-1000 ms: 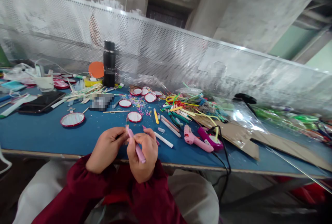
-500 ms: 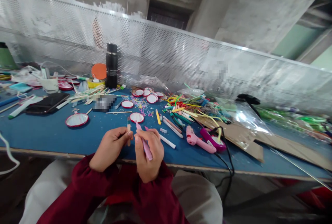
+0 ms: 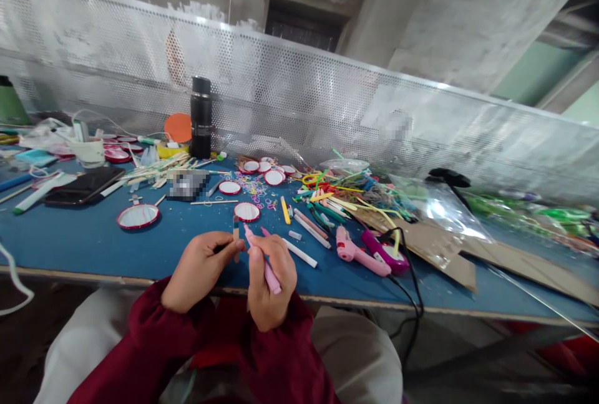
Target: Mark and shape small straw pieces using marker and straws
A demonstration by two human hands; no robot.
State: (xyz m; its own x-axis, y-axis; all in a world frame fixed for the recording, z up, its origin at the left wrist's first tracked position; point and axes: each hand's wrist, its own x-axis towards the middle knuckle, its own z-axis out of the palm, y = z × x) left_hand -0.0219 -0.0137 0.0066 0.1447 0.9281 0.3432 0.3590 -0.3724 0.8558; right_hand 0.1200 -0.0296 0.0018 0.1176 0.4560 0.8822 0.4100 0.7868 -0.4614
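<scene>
Between thumb and fingers, my left hand (image 3: 202,267) pinches a small wooden craft stick (image 3: 236,235), held upright with a dark band near its top. My right hand (image 3: 272,276) is closed round a pink marker (image 3: 271,278) in a writing grip. The marker's tip points up and left, close beside the stick; I cannot tell whether they touch. Just beyond both hands lies a round, red-rimmed mirror-like disc (image 3: 246,211). A white marker with a dark end (image 3: 302,253) rests to the right of my right hand.
A pink glue gun (image 3: 360,253) with a black cable lies right of my hands, by a purple device (image 3: 384,252). Coloured pipe cleaners (image 3: 360,189) and cardboard (image 3: 430,245) are farther right. A black bottle (image 3: 201,118) stands behind. A larger red-rimmed disc (image 3: 138,216) lies left.
The craft stick and my left fingertips have shifted slightly right. The pink marker has tilted a little, its rear end moving right and down, still in my right hand.
</scene>
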